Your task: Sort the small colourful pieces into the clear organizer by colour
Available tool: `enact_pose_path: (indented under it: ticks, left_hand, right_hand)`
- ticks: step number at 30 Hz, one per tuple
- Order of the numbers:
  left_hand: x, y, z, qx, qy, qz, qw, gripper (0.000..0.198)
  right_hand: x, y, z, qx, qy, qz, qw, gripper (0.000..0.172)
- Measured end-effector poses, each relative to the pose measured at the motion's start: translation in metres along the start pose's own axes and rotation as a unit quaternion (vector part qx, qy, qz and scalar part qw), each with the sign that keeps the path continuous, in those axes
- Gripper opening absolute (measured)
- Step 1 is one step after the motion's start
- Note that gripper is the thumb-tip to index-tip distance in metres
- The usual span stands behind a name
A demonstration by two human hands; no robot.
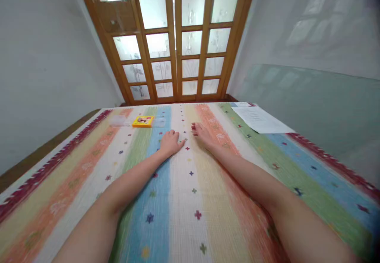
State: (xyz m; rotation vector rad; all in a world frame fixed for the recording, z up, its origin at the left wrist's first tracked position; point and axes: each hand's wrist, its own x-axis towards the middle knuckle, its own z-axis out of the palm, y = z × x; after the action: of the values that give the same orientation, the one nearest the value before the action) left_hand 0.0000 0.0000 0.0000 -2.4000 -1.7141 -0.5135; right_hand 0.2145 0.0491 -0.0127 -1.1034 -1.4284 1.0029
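Observation:
My left hand [170, 142] rests palm down on the striped tablecloth [181, 207], its thumb stretched out to the right and nothing held. Across a narrow gap lies my right hand [202, 133], turned on its side with the palm facing left, fingers apart and slightly curled around nothing. Nearest to my left hand, a little farther back and to the left, is a flat yellow box [143, 121] with a picture on it. Clear plastic pieces, one on the left [118, 121] and one on the right [158, 122], flank the box; their exact kind is hard to make out.
White printed sheets [259, 119] lie at the table's far right, by a pale green wall panel [297, 104]. Behind the far table edge stand wooden doors [178, 37] with frosted panes. A white wall [44, 49] rises on the left.

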Motion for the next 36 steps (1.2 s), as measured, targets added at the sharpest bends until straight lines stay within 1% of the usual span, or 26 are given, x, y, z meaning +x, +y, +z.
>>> enact_pose_path:
  ticks: [4, 7, 10, 13, 17, 22, 28, 31, 36]
  left_hand:
    - [0.006, -0.005, -0.003, -0.014, -0.012, -0.013, 1.000, 0.030]
    - [0.008, -0.007, -0.005, -0.031, -0.010, 0.006, 0.999, 0.020]
    - [0.010, -0.007, -0.006, -0.045, -0.008, 0.031, 0.998, 0.018]
    - [0.011, -0.009, -0.006, -0.063, -0.011, 0.042, 0.997, 0.016]
    - [0.012, -0.018, -0.005, -0.078, -0.016, 0.055, 0.995, 0.015]
    - [0.010, -0.034, -0.004, -0.085, -0.014, 0.062, 0.994, 0.014]
    - [0.006, -0.056, -0.007, -0.078, -0.013, 0.057, 0.995, 0.014]
    - [0.004, -0.071, -0.009, -0.072, -0.010, 0.046, 0.996, 0.013]
    - [0.000, -0.105, -0.010, -0.056, 0.007, 0.017, 0.998, 0.013]
  right_hand:
    - [0.001, -0.002, 0.002, -0.029, -0.013, -0.008, 0.999, 0.050]
    - [0.001, -0.003, 0.003, -0.030, -0.010, -0.012, 0.999, 0.046]
    - [0.002, -0.003, 0.003, -0.029, -0.010, -0.014, 0.999, 0.044]
    - [0.002, -0.002, 0.003, -0.031, -0.015, -0.017, 0.999, 0.044]
    - [0.002, -0.001, 0.003, -0.038, -0.018, -0.014, 0.999, 0.044]
    - [0.002, -0.001, 0.004, -0.061, -0.026, -0.024, 0.998, 0.045]
    - [0.001, -0.005, 0.003, -0.055, -0.031, -0.018, 0.998, 0.039]
    - [0.000, -0.008, 0.002, -0.063, -0.033, -0.015, 0.997, 0.036]
    - [-0.001, -0.011, -0.001, -0.060, -0.042, -0.016, 0.997, 0.034]
